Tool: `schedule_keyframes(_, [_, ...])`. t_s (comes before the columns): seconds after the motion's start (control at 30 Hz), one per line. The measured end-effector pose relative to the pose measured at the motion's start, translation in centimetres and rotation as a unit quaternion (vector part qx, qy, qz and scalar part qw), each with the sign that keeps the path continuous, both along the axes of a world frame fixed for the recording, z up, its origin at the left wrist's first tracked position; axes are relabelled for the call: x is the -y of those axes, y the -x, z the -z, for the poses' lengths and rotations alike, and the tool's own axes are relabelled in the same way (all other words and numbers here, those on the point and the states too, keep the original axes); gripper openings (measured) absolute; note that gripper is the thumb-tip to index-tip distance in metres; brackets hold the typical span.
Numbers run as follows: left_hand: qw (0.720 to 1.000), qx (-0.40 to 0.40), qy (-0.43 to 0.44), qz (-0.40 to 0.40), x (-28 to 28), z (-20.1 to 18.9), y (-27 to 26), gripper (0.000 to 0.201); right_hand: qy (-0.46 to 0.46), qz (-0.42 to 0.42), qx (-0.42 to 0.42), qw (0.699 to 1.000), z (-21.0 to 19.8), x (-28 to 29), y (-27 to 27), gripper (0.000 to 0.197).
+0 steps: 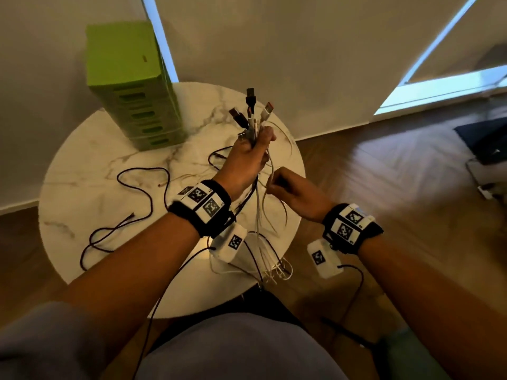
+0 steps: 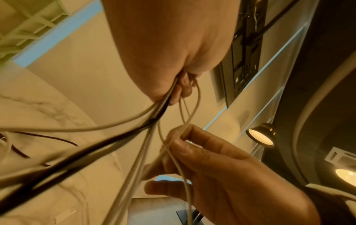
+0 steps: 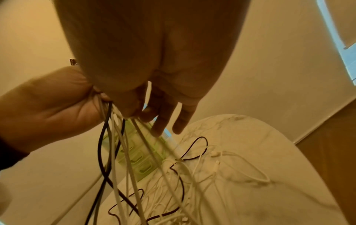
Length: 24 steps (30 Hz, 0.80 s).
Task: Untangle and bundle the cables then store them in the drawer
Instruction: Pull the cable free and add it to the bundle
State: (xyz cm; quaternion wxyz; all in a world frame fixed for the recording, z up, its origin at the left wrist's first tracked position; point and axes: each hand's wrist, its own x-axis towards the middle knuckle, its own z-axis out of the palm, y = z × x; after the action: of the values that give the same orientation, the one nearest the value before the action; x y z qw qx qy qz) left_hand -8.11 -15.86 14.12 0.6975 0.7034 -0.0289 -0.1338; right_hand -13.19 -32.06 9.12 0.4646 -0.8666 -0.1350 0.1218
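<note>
Cables (image 1: 253,124) are bunched plug-ends-up in our left hand (image 1: 247,157), fisted tight above the table (image 1: 82,204). Our right hand (image 1: 290,187), just beside it, pinches one white strand; we'd slide down slowly, easing snags out, not yanking.

You are looking at two hands: your left hand (image 1: 248,157) and your right hand (image 1: 295,192). Four cable plugs (image 1: 251,98) are sticking up above the left fist. One green drawer tower (image 1: 131,86) is showing six drawer fronts. One round marble table (image 1: 82,193) is sitting under everything. The loose cables are too tangled to count.
</note>
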Motion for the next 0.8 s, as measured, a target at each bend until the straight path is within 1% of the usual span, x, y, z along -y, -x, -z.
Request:
schedule_keyframes(0.07, [1.000,0.011,-0.004,0.014,0.4,0.0,-0.1,0.026,0.000,0.022,0.007,1.000,-0.4,1.0,0.6,0.015])
schedule_keyframes(0.13, [1.000,0.013,-0.004,0.017,0.6,-0.1,-0.2,0.026,-0.022,0.044,0.002,0.999,-0.7,1.5,1.2,0.020])
schedule_keyframes(0.23, [1.000,0.013,0.006,0.018,0.7,0.1,-0.3,0.030,-0.045,0.077,-0.014,0.996,-0.9,2.2,1.8,0.016])
schedule_keyframes(0.33, [1.000,-0.010,0.022,0.010,0.1,0.3,-0.5,0.033,-0.010,0.126,-0.019,0.992,-0.4,3.7,1.7,0.018])
schedule_keyframes(0.4, [0.999,-0.021,0.031,0.011,-0.5,0.2,-0.3,0.035,0.052,0.152,-0.023,0.987,0.2,5.4,1.7,0.020])
schedule_keyframes(0.43, [0.999,-0.022,0.039,0.014,-0.7,0.1,-0.2,0.035,0.105,0.146,-0.034,0.983,0.6,6.3,1.9,0.019])
schedule_keyframes(0.5, [0.998,-0.019,0.058,0.023,-1.0,-0.1,0.0,0.036,0.219,0.098,-0.099,0.966,1.9,7.8,2.8,0.017])
schedule_keyframes(0.57, [0.996,-0.018,0.078,0.032,-1.2,-0.2,0.1,0.035,0.311,0.051,-0.191,0.930,3.0,8.4,4.2,0.017])
schedule_keyframes(0.6, [0.996,-0.020,0.084,0.036,-1.3,-0.2,0.2,0.036,0.342,0.038,-0.217,0.914,3.6,8.3,4.9,0.025])
schedule_keyframes(0.63, [0.995,-0.023,0.086,0.038,-1.3,0.0,0.3,0.036,0.350,0.037,-0.218,0.910,3.8,7.9,5.4,0.038])
schedule_keyframes(0.67, [0.995,-0.027,0.085,0.038,-1.3,0.2,0.4,0.036,0.330,0.048,-0.189,0.924,3.9,7.1,5.6,0.052])
schedule_keyframes(0.7, [0.995,-0.031,0.082,0.038,-1.2,0.5,0.5,0.037,0.280,0.067,-0.141,0.947,3.6,6.1,5.6,0.065])
schedule_keyframes(0.73, [0.996,-0.035,0.078,0.039,-1.1,0.7,0.6,0.037,0.208,0.088,-0.087,0.970,3.0,4.8,5.4,0.075])
schedule_keyframes(0.77, [0.996,-0.039,0.074,0.041,-1.0,0.8,0.7,0.037,0.134,0.096,-0.042,0.985,2.2,3.5,5.2,0.082])
schedule_keyframes(0.8, [0.996,-0.041,0.071,0.045,-0.9,0.9,0.8,0.037,0.080,0.084,-0.009,0.993,1.5,2.0,4.9,0.084])
